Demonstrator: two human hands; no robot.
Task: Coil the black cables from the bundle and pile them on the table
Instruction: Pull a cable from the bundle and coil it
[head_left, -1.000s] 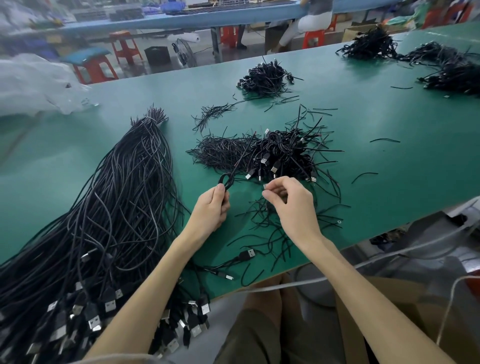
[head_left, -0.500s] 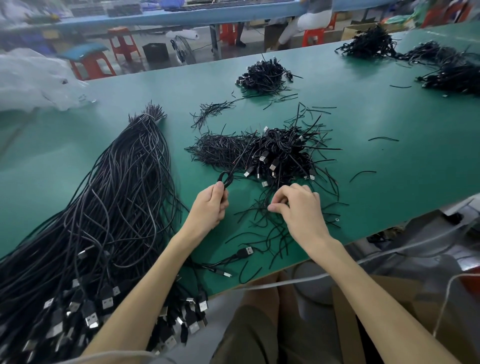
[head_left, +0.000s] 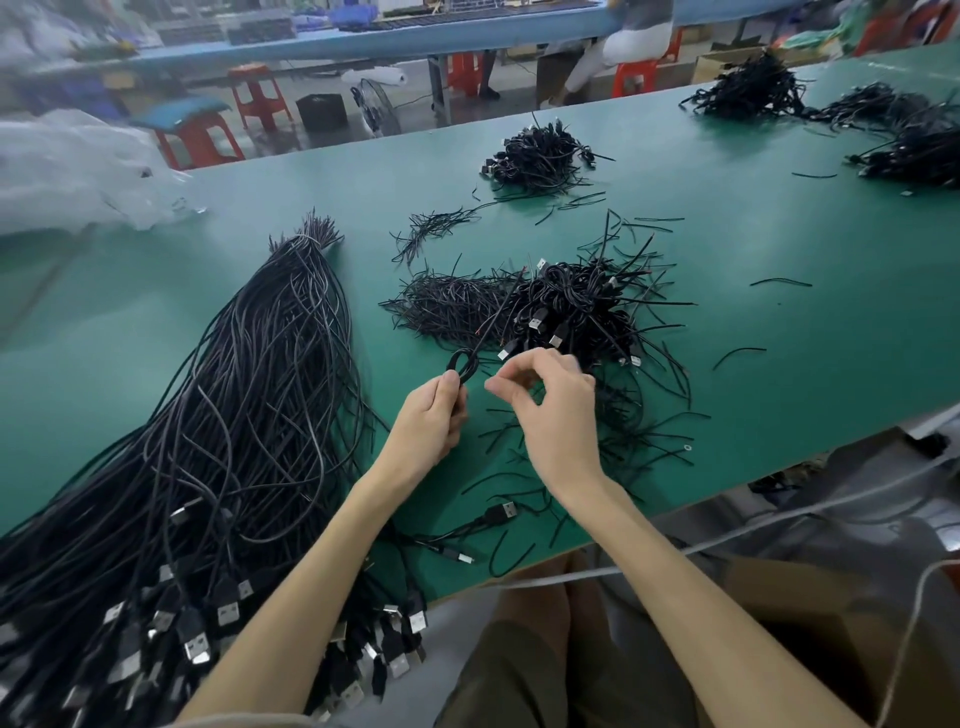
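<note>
While the bench (head_left: 810, 374) ends in a near edge slanting under both forearms, bare green surface lies open right of the pile of coiled cables (head_left: 576, 306). The bundle (head_left: 234, 415) fills the left side. The left hand (head_left: 431, 421) grips a small coiled cable (head_left: 462, 366) upright, just in front of the pile. The right hand (head_left: 550, 410) curls its fingers just beside it; whether it pinches anything cannot be told.

front: a big green bench (head_left: 779, 374) | back: a long blue bench (head_left: 363, 48) runs across the room | floor: grey floor (head_left: 291, 136) with a red stool (head_left: 257, 94), a blue-topped stool (head_left: 189, 122), a round fan (head_left: 376, 106), a black box (head_left: 321, 111) | far right: a person (head_left: 631, 39) sits at the blue bench
</note>
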